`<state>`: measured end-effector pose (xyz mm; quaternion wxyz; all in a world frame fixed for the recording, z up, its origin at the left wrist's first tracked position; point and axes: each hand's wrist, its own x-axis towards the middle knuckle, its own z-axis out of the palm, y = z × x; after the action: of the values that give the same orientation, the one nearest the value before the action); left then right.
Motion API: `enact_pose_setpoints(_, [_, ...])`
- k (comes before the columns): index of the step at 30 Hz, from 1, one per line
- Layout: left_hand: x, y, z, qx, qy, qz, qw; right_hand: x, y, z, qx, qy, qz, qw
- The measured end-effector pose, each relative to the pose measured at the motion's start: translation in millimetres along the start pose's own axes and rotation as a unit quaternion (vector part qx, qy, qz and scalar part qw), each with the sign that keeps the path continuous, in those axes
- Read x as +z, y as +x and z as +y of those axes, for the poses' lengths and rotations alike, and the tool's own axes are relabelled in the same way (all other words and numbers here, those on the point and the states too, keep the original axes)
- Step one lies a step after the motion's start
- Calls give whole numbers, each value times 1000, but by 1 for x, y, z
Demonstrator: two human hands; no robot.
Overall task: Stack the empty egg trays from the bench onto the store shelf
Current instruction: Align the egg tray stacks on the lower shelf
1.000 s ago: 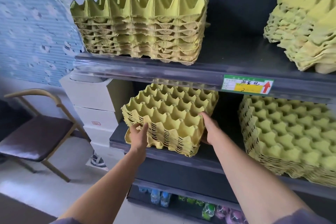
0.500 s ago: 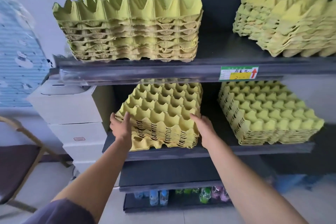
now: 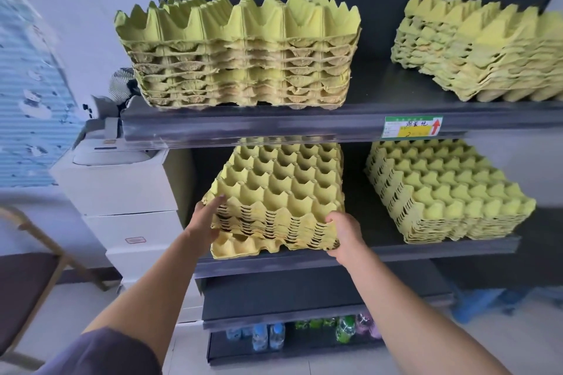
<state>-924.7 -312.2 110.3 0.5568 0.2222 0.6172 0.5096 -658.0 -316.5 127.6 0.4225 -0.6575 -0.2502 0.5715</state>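
A stack of yellow-green empty egg trays [image 3: 283,192] lies on the dark middle shelf [image 3: 396,253], under the upper shelf. My left hand [image 3: 207,219] presses its straight fingers against the stack's front left corner. My right hand [image 3: 344,231] grips the front right corner, fingers curled round the tray edges. The lowest tray of the stack sticks out to the front left, askew from the rest.
A second stack of trays [image 3: 444,189] lies to the right on the same shelf. Two more stacks sit on the upper shelf [image 3: 243,128], one at left [image 3: 240,52] and one at right [image 3: 484,49]. White boxes [image 3: 122,192] stand left; bottles [image 3: 304,332] fill the bottom shelf.
The stack has been pushed further back and squared to the shelf. My right hand moved to the front right corner. The view has shifted so the shelf is more centred.
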Motion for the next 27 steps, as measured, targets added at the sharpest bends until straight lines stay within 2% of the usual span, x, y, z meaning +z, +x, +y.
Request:
enact_pose_setpoints(4, [8,-10,-1,58,-24,20,998,-6,-3,-8,-34,-6,6,999])
enact_pose_setpoints(9, [17,-24,-19,80,-84,53,992,-12,-1,-33,-92,-13,-22,995])
enact_pose_setpoints(13, [20,-29,-30,77,-112,80,987,-6,8,-45,-100,-33,-50,993])
enact_pose_setpoints(16, [16,-28,-37,77,-77,80,991,-2,20,-42,-86,-43,-63,993])
enact_pose_setpoints(20, [8,-16,-22,75,23,72,994,0,31,-37,-53,-42,-62,996])
enact_pose_setpoints(27, [3,-9,-18,104,-7,102,989,11,30,-30,-71,-37,-58,995])
